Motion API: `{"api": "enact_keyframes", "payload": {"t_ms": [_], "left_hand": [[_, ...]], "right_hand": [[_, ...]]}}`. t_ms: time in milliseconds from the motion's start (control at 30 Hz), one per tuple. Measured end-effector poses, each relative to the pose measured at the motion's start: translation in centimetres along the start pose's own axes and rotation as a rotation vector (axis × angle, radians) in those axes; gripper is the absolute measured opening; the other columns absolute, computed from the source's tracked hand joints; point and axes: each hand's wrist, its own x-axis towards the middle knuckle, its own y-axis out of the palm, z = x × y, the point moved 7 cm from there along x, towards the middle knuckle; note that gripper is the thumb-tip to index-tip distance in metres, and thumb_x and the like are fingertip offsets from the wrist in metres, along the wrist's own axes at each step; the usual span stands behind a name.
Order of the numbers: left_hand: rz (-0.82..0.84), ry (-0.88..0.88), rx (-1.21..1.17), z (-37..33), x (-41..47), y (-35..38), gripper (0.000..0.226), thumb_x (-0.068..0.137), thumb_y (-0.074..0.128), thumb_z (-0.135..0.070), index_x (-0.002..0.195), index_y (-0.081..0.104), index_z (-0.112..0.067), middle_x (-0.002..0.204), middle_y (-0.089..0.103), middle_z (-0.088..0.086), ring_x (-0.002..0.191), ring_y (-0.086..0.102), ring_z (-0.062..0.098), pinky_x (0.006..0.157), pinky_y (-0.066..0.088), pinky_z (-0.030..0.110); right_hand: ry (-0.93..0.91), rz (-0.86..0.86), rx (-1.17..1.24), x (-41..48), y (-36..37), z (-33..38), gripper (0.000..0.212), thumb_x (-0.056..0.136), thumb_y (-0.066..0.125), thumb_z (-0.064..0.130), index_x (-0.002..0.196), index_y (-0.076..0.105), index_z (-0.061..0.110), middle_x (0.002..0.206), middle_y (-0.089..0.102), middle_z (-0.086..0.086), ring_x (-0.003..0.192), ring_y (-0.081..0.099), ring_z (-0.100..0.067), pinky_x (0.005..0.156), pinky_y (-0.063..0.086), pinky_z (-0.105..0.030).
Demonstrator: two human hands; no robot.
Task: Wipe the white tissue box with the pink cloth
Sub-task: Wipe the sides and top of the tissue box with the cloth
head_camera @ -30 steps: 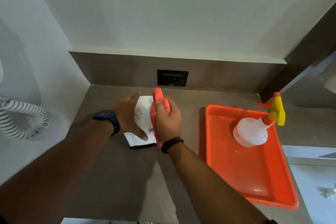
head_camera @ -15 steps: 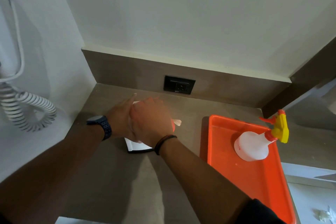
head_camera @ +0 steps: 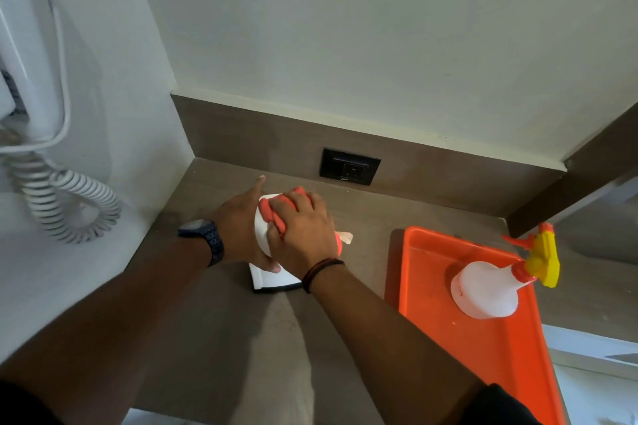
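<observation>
The white tissue box (head_camera: 267, 278) stands on the brown counter near the back corner, mostly covered by my hands. My left hand (head_camera: 238, 228) grips its left side, thumb on the front and forefinger stretched toward the wall. My right hand (head_camera: 303, 231) lies flat on the box's top and presses the bunched pink cloth (head_camera: 276, 212) against it. A bit of cloth and a tissue tip (head_camera: 345, 237) stick out to the right of that hand.
An orange tray (head_camera: 483, 355) on the right holds a white spray bottle (head_camera: 486, 290) with a yellow trigger. A black wall socket (head_camera: 349, 166) sits in the backsplash behind the box. A white wall phone with a coiled cord (head_camera: 65, 197) hangs on the left wall.
My right hand went from the box's right side onto its top, with the cloth under it, and now slides toward the back-left. My left hand kept its hold. The camera tilted up.
</observation>
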Motion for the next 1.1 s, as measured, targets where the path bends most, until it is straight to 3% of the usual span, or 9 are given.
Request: {"api": "enact_keyframes", "payload": {"t_ms": [167,300,367,467,667,800,967,1033,1100], "left_hand": [[0.008,-0.026,-0.031,0.1,0.0,0.0,0.163,0.012,0.074,-0.078,0.142,-0.013,-0.034,0.140,0.047,0.005,0.124,0.046,0.025,0.097,0.041,0.036],[-0.020,-0.060,-0.027,0.0,0.2,0.1,0.162,0.014,0.075,-0.073,0.146,-0.006,-0.026,0.143,0.042,0.002,0.127,0.042,0.023,0.101,0.040,0.040],[-0.034,0.023,0.031,-0.8,0.3,0.1,0.146,0.021,0.077,-0.071,0.144,0.016,-0.023,0.136,0.047,-0.001,0.125,0.043,0.023,0.106,0.034,0.039],[-0.064,0.168,0.125,-2.0,0.3,-0.2,0.109,0.030,0.072,-0.071,0.127,0.043,-0.031,0.125,0.054,-0.001,0.117,0.047,0.021,0.107,0.028,0.032],[-0.071,-0.015,0.069,-0.7,0.4,0.0,0.127,0.019,0.074,-0.072,0.131,0.035,-0.025,0.126,0.055,-0.001,0.115,0.053,0.023,0.097,0.045,0.041],[-0.085,0.004,0.068,-1.7,0.0,-0.2,0.112,0.021,0.075,-0.072,0.122,0.045,-0.032,0.115,0.057,-0.006,0.102,0.054,0.018,0.087,0.049,0.036],[-0.222,-0.296,0.104,-2.3,-1.2,0.4,0.125,0.019,0.061,-0.079,0.129,0.041,-0.024,0.128,0.054,0.005,0.113,0.053,0.025,0.090,0.045,0.036],[-0.387,-0.354,0.124,-4.4,-1.9,0.2,0.120,0.018,0.051,-0.088,0.118,0.050,-0.021,0.118,0.061,0.010,0.105,0.059,0.029,0.083,0.047,0.037],[-0.336,-0.357,0.151,-5.5,-1.5,-0.1,0.133,0.016,0.046,-0.098,0.124,0.048,-0.021,0.126,0.057,0.010,0.114,0.054,0.031,0.092,0.044,0.042]], "right_hand": [[-0.119,0.031,-0.026,-1.0,-0.6,-1.3,0.034,0.086,0.062,0.019,0.120,0.067,0.014,0.129,0.064,-0.013,0.123,0.052,-0.038,0.104,0.044,-0.048],[0.147,0.012,0.112,0.2,-0.6,-3.5,0.039,0.092,0.056,0.021,0.130,0.060,0.018,0.136,0.059,-0.010,0.119,0.053,-0.034,0.103,0.044,-0.042],[0.224,0.001,0.171,1.0,-0.2,-3.1,0.039,0.091,0.055,0.019,0.129,0.061,0.019,0.134,0.059,-0.009,0.118,0.054,-0.033,0.101,0.045,-0.040],[0.172,-0.003,0.135,1.4,0.4,-1.5,0.037,0.089,0.057,0.017,0.125,0.064,0.017,0.131,0.059,-0.010,0.114,0.053,-0.036,0.100,0.041,-0.038],[-0.017,0.026,0.005,0.1,0.1,-0.8,0.037,0.088,0.059,0.022,0.124,0.066,0.018,0.131,0.062,-0.009,0.126,0.047,-0.035,0.104,0.041,-0.045],[-0.056,-0.013,0.073,-0.7,-0.6,-1.9,0.035,0.086,0.062,0.016,0.120,0.068,0.016,0.127,0.065,-0.011,0.120,0.053,-0.037,0.104,0.044,-0.046],[0.487,-0.110,0.358,-1.2,-1.3,-6.9,0.028,0.088,0.057,0.018,0.112,0.069,0.021,0.112,0.069,-0.013,0.098,0.065,-0.034,0.081,0.051,-0.037],[0.813,-0.277,0.605,-2.2,-1.8,-9.1,0.017,0.086,0.059,0.018,0.098,0.071,0.019,0.097,0.074,-0.009,0.089,0.069,-0.029,0.078,0.054,-0.036],[1.002,-0.483,0.912,-3.5,-1.8,-11.0,0.009,0.086,0.065,0.019,0.077,0.066,0.019,0.076,0.070,-0.002,0.065,0.069,-0.010,0.067,0.059,-0.024]]}}
